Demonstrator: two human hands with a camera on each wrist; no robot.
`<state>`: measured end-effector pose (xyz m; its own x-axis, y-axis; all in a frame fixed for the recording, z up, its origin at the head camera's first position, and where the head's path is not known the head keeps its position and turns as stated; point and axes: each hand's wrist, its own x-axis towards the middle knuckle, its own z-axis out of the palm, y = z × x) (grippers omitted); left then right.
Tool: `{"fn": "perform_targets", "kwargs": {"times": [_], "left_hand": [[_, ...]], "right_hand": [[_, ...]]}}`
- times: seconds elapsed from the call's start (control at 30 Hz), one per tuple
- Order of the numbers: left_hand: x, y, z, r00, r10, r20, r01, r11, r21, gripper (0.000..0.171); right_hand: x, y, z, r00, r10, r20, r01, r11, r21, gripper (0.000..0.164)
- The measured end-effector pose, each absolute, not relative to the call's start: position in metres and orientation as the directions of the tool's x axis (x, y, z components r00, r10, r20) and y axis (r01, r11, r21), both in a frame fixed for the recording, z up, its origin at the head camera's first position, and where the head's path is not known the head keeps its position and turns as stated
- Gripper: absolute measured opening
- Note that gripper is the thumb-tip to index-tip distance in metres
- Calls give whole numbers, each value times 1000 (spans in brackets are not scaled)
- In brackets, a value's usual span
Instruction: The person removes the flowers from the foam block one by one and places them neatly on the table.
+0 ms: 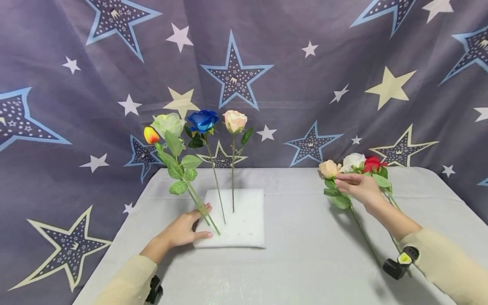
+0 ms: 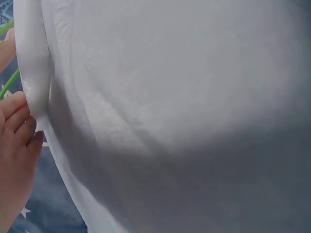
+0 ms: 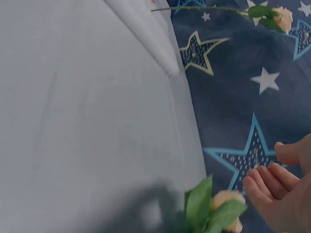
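Note:
My left hand (image 1: 181, 228) rests against the left edge of a white foam block (image 1: 248, 228), thumb and fingers spread. Standing in the block are a red-and-yellow tulip (image 1: 151, 135) and a pale green-white flower (image 1: 167, 123), both leaning left. A blue rose (image 1: 203, 121) and an upright pale pink rose (image 1: 234, 121) stand beside them. At the right, my right hand (image 1: 360, 188) hovers over loose flowers, fingers extended next to a peach rose (image 1: 329, 168). In the right wrist view its palm shows with nothing in it. Behind it lie a white rose (image 1: 353, 162) and a red rose (image 1: 373, 164).
A pale grey cloth covers the table (image 1: 297, 237). Close behind its far edge hangs a dark curtain (image 1: 274, 55) with stars. Stems (image 1: 366, 237) of the loose flowers reach toward the near right, beneath the right forearm.

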<state>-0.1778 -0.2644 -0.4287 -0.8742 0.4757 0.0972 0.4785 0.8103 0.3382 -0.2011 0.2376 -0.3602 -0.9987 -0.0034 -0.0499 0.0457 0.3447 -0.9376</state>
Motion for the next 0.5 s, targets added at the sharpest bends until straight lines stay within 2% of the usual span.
{"fn": "perform_targets", "kwargs": {"times": [0.13,0.3,0.5], "left_hand": [[-179,-263,-429,-868,485,103,490,808,326,83],[-179,-263,-432,-861,496,115,504,797,333,83],[-180,-264,-430,-859,496,126,507,795,333,82]], "right_hand": [[-210,221,-354,-999,-26,-21,14,242,-970,56],[-219,200,-349,-997,-55,50,-60,191,-980,50],[-237,172,-347,-995,-86,55,-67,148,-987,47]]}}
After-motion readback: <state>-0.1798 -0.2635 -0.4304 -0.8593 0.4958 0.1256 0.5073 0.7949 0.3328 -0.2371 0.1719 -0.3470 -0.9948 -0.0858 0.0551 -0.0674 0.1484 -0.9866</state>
